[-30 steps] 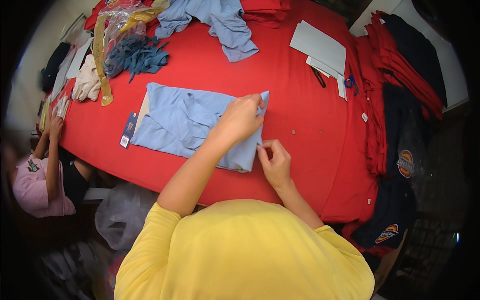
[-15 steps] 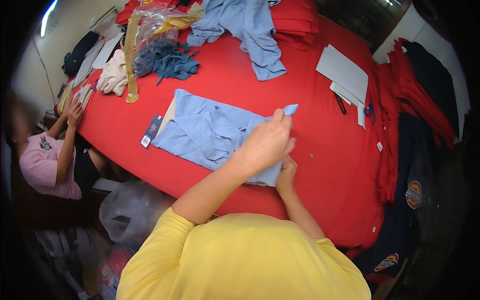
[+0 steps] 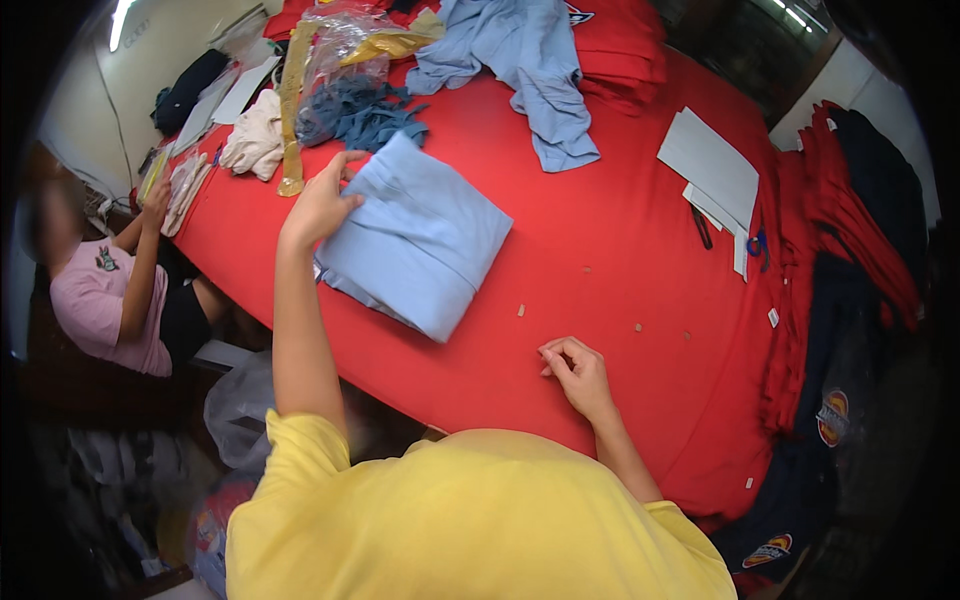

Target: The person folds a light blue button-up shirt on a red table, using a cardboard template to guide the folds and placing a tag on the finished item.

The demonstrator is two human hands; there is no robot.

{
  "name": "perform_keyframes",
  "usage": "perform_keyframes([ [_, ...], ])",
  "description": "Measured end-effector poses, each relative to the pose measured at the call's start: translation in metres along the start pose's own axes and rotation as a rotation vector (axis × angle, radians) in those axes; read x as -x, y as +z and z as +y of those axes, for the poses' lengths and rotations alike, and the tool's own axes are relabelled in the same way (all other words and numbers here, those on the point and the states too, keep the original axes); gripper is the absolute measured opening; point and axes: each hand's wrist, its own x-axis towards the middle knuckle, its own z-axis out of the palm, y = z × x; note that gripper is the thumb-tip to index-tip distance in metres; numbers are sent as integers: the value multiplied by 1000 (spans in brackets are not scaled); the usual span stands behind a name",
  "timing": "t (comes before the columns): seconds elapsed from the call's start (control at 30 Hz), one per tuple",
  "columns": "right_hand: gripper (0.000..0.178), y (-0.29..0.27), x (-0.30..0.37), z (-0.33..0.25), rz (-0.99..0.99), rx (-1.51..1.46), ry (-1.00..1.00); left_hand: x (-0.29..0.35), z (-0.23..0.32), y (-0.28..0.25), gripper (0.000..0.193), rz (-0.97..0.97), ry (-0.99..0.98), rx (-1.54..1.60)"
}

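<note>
A light blue garment (image 3: 430, 240), folded into a thick square, lies at an angle on the red cloth-covered table. My left hand (image 3: 322, 203) is at its upper left edge, thumb and fingers closing on the fabric there. Away from the garment, to the lower right, my right hand (image 3: 582, 380) rests low over the red cloth with its fingers curled in. Whether anything small sits between those fingertips is hidden. Only a sliver of the garment's tag peeks out at its left edge.
Another light blue garment (image 3: 540, 80) lies at the back, near stacked red garments (image 3: 618, 50). White sheets (image 3: 710, 165), a black pen-like item (image 3: 701, 228) and blue-handled scissors (image 3: 757, 244) lie right. A person in pink (image 3: 110, 300) sits left. Small tan bits dot the cloth.
The garment's right end has been folded over to the left, and the whole piece is turned. My left hand has moved left with it; my right hand has come off the fabric.
</note>
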Motion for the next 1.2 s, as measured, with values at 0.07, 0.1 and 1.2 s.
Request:
perform_keyframes([
  [0.07,17,4,-5,-2,-15,64,-33,-26,-70,13,51,56,-115,-335],
  [0.1,16,7,-8,-4,-29,59,-7,-31,-105,24,49,63,-186,-416],
  [1.2,15,100,-94,-45,98,469,-634,11,-128,98,29,687,-91,-330],
])
